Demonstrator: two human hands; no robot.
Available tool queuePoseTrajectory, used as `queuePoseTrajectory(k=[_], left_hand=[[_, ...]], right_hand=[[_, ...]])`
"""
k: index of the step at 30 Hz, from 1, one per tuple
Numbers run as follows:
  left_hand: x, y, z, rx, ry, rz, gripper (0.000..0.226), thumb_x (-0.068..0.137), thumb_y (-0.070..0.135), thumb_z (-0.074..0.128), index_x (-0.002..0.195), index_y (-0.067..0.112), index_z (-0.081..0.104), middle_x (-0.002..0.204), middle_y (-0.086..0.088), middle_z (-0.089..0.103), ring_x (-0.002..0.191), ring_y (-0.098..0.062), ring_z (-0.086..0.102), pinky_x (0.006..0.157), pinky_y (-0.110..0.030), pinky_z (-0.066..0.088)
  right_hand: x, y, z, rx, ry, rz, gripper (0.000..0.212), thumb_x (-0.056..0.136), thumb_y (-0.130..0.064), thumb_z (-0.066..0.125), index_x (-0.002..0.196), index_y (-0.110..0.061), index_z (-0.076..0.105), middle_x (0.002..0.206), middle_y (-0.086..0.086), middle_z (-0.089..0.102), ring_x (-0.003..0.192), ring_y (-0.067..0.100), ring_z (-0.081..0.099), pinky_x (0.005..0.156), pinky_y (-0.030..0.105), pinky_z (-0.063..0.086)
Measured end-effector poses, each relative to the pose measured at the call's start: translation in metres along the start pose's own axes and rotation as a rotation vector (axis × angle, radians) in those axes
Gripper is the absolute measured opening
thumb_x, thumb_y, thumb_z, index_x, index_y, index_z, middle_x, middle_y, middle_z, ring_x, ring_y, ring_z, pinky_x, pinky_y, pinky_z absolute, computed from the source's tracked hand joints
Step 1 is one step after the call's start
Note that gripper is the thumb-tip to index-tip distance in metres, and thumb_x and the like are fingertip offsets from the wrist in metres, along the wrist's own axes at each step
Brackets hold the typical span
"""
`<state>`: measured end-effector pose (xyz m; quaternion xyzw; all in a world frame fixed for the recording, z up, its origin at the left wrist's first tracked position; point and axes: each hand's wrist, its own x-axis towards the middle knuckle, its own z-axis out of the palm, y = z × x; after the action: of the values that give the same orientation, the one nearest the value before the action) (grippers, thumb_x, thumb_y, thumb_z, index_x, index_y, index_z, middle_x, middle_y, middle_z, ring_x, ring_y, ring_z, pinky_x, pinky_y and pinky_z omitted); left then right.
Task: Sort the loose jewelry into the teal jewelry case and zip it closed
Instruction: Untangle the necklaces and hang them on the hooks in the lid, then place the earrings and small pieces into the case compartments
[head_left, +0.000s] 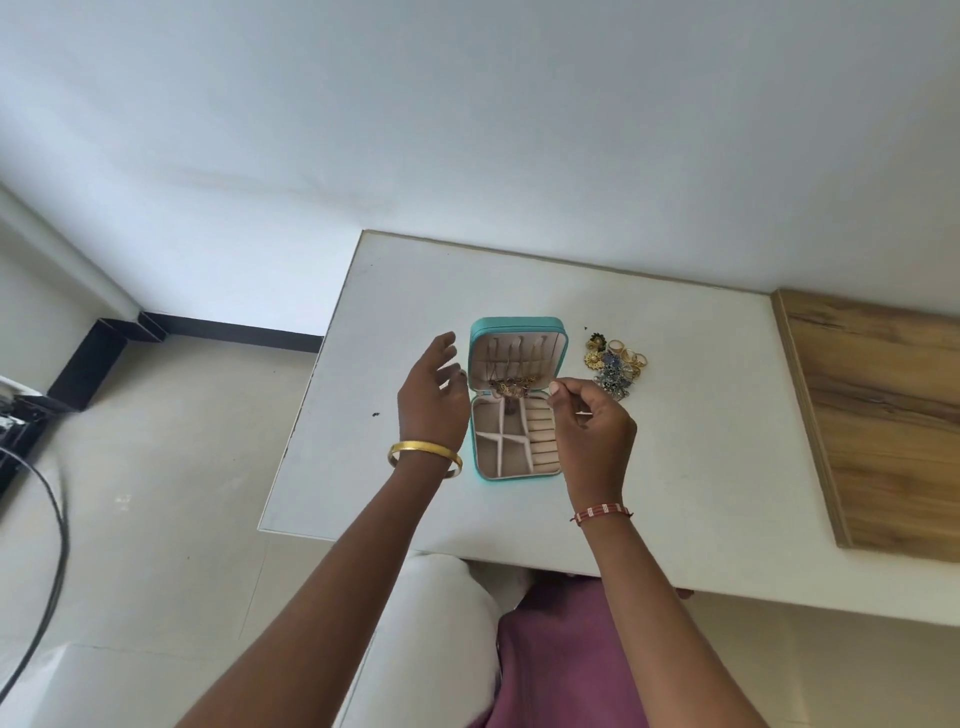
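The teal jewelry case (480, 457) lies open on the white table (701, 441), its lid standing up at the back. Several thin chains hang on hooks inside the lid (517, 353). A gold ornament (511, 387) hangs at the hinge line over the beige compartments. My left hand (434, 400) hovers just left of the lid with relaxed fingers and holds nothing. My right hand (589, 421) is at the case's right edge, its curled fingers pinching what looks like a thin chain leading to the ornament. A pile of loose jewelry (615, 366) sits right of the case.
A wooden board (883, 415) covers the table's right end. The table's left edge (306, 415) drops to a tiled floor with a black cable (52, 545). A white wall stands close behind the table.
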<state>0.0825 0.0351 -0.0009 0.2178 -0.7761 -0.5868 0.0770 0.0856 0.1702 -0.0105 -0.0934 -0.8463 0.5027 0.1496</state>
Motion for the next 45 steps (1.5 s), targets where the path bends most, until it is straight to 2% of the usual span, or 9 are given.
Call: queuePoseTrajectory(k=[5, 10, 13, 19, 24, 32, 38, 42, 45], left_hand=[[-0.031, 0.011, 0.011, -0.073, 0.091, 0.007, 0.032, 0.084, -0.003, 0.048, 0.108, 0.014, 0.061, 0.104, -0.007, 0.066, 0.083, -0.014, 0.060, 0.072, -0.010, 0.046], [-0.058, 0.014, 0.047, -0.125, -0.014, -0.030, 0.028, 0.086, -0.002, 0.047, 0.105, 0.010, 0.063, 0.102, -0.009, 0.067, 0.094, -0.025, 0.063, 0.086, -0.034, 0.052], [-0.067, 0.015, 0.069, -0.149, -0.060, -0.028, 0.029, 0.085, -0.006, 0.045, 0.101, 0.011, 0.063, 0.095, -0.011, 0.067, 0.084, -0.019, 0.064, 0.085, -0.035, 0.052], [-0.071, 0.013, 0.099, -0.109, -0.145, -0.060, 0.030, 0.086, -0.007, 0.043, 0.100, 0.010, 0.063, 0.085, -0.005, 0.064, 0.080, -0.017, 0.061, 0.087, -0.039, 0.052], [-0.067, 0.012, 0.111, -0.161, -0.132, -0.143, 0.029, 0.087, -0.007, 0.042, 0.100, 0.009, 0.063, 0.082, -0.007, 0.064, 0.079, -0.020, 0.062, 0.084, -0.038, 0.053], [-0.074, 0.018, 0.120, -0.320, -0.121, -0.242, 0.029, 0.087, -0.010, 0.040, 0.093, 0.009, 0.061, 0.072, -0.002, 0.061, 0.070, -0.015, 0.059, 0.075, -0.028, 0.052], [-0.085, 0.017, 0.116, -0.364, -0.138, -0.284, 0.029, 0.087, -0.010, 0.039, 0.091, 0.009, 0.061, 0.072, -0.003, 0.062, 0.069, -0.012, 0.059, 0.067, -0.018, 0.053], [-0.088, 0.015, 0.114, -0.366, -0.142, -0.303, 0.028, 0.088, -0.009, 0.039, 0.091, 0.009, 0.061, 0.072, -0.002, 0.061, 0.069, -0.012, 0.059, 0.066, -0.017, 0.053], [-0.087, 0.013, 0.112, -0.362, -0.140, -0.303, 0.028, 0.088, -0.008, 0.040, 0.090, 0.009, 0.061, 0.072, -0.002, 0.061, 0.069, -0.013, 0.059, 0.065, -0.017, 0.053]], right_hand=[[-0.002, 0.011, -0.025, 0.006, 0.000, 0.051, 0.010, 0.084, -0.009, 0.062, 0.086, -0.005, 0.072, 0.075, 0.001, 0.067, 0.065, 0.002, 0.057, 0.061, 0.001, 0.041], [0.005, 0.041, -0.055, -0.080, -0.003, 0.110, 0.010, 0.085, -0.010, 0.062, 0.082, -0.005, 0.070, 0.072, 0.005, 0.068, 0.062, 0.001, 0.056, 0.057, 0.000, 0.038], [0.019, 0.061, -0.065, -0.183, -0.047, 0.121, 0.010, 0.085, -0.008, 0.061, 0.083, -0.005, 0.070, 0.078, 0.010, 0.070, 0.066, 0.012, 0.059, 0.056, 0.006, 0.036], [0.050, 0.085, -0.054, -0.469, -0.262, 0.045, 0.032, 0.087, -0.011, 0.055, 0.119, -0.009, 0.059, 0.102, 0.018, 0.059, 0.094, 0.030, 0.057, 0.079, 0.029, 0.043], [0.050, 0.089, -0.036, -0.590, -0.255, -0.033, 0.037, 0.089, -0.016, 0.055, 0.126, -0.009, 0.054, 0.110, 0.018, 0.052, 0.106, 0.031, 0.050, 0.080, 0.034, 0.045], [0.028, 0.093, -0.044, -0.546, -0.187, -0.085, 0.013, 0.087, -0.002, 0.055, 0.091, 0.005, 0.064, 0.092, 0.022, 0.056, 0.088, 0.034, 0.053, 0.069, 0.025, 0.033], [0.021, 0.092, -0.053, -0.326, -0.123, 0.114, 0.016, 0.081, 0.006, 0.059, 0.096, 0.001, 0.061, 0.093, 0.018, 0.059, 0.088, 0.028, 0.055, 0.068, 0.012, 0.029], [0.026, 0.090, -0.058, -0.238, -0.107, 0.261, 0.032, 0.078, 0.009, 0.058, 0.109, -0.001, 0.056, 0.063, -0.001, 0.051, 0.069, 0.023, 0.053, 0.060, 0.013, 0.031], [0.031, 0.091, -0.059, -0.206, -0.098, 0.308, 0.038, 0.078, 0.006, 0.058, 0.115, -0.002, 0.052, 0.057, -0.007, 0.044, 0.058, 0.014, 0.048, 0.058, 0.012, 0.031]])
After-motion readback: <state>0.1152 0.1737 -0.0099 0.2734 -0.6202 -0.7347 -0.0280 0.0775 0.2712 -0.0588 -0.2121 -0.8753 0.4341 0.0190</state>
